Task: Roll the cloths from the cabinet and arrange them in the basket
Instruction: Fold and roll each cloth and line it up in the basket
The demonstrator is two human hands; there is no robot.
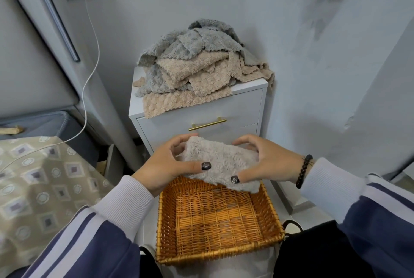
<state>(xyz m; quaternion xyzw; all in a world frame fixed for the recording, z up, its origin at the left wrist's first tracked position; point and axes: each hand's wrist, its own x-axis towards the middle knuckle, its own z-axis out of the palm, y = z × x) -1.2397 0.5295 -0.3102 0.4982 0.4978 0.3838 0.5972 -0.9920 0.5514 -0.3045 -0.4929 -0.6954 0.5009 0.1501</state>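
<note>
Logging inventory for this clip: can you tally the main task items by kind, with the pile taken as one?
Cloth in hand, gripped by left hand and right hand: 1
Pile of grey and beige cloths on cabinet: 1, single cloths too tangled to count
Wicker basket, no cloths inside: 1
Total: 3

Grey fluffy cloth [220,162]; orange-brown wicker basket [218,221]; grey and beige cloth pile [197,65]; white cabinet [242,107], gold handle [207,124]; beige diamond-print bedspread [44,186].

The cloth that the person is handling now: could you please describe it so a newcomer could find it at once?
Start at the white cabinet, then drop to the wicker basket before it. Over the basket's far rim, the left hand and right hand hold a pale grey cloth, folded, unlike the loose pile above.
</note>
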